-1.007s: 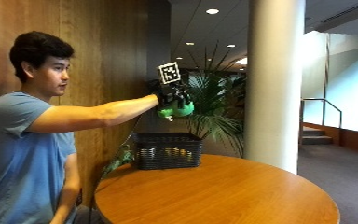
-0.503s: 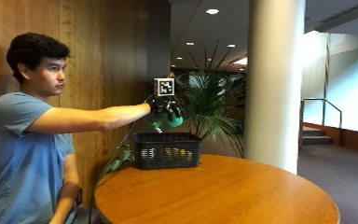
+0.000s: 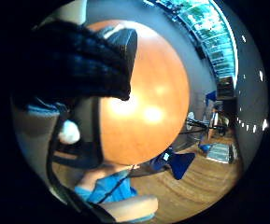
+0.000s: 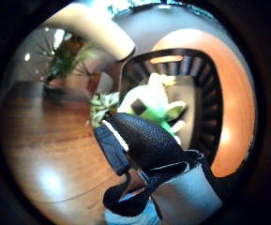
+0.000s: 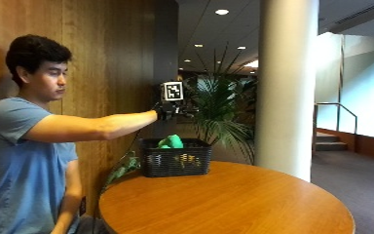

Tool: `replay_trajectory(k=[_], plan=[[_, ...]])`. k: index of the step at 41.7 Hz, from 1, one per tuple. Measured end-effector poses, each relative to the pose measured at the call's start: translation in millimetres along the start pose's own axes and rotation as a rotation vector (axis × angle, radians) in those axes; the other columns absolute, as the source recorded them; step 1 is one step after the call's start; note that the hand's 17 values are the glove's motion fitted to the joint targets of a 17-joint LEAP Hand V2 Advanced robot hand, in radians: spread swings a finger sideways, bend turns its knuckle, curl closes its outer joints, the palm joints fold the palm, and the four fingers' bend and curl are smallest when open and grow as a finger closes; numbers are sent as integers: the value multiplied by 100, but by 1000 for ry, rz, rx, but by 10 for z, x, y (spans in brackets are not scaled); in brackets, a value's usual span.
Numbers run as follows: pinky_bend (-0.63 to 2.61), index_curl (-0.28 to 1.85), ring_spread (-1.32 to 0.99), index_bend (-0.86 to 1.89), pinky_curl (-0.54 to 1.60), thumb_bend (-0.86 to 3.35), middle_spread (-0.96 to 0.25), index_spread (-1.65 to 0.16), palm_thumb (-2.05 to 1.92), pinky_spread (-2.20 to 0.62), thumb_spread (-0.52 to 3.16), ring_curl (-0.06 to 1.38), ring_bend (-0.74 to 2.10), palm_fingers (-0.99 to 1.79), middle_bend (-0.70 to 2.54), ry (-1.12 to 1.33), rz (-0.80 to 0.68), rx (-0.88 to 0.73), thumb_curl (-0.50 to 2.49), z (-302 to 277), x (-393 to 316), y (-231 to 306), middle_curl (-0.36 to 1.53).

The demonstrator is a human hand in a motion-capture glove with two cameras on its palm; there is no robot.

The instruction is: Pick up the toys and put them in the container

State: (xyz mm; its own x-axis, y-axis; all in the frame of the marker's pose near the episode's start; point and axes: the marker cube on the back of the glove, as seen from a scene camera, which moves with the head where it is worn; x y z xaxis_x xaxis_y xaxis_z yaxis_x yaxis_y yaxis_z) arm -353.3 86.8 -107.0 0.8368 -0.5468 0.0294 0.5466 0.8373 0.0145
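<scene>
While a person sits at a round wooden worktop (image 5: pixel 239 200) with the arm stretched out, the gloved right hand (image 5: pixel 169 110) hangs above a black basket (image 5: pixel 174 158), fingers relaxed and holding nothing, a green toy (image 5: pixel 171 142) poking from the basket's top.

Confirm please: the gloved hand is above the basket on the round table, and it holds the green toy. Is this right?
Not quite. The hand is above the basket on the round table, but it holds nothing. The outside view shows the green toy below the hand, at the basket's rim, apart from the fingers.
</scene>
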Motion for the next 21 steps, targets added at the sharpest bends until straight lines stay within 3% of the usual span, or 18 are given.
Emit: replay_trajectory(k=[6, 21], plan=[[134, 34, 2, 14, 35, -11, 8, -26, -15, 3, 104, 37, 22, -28, 15, 59, 52, 48, 33, -87, -160, -150, 44], [116, 30, 4, 12, 30, -11, 6, -27, -15, 6, 103, 30, 14, -23, 15, -24, 251, -9, 22, 143, 1115, 241, 37]])
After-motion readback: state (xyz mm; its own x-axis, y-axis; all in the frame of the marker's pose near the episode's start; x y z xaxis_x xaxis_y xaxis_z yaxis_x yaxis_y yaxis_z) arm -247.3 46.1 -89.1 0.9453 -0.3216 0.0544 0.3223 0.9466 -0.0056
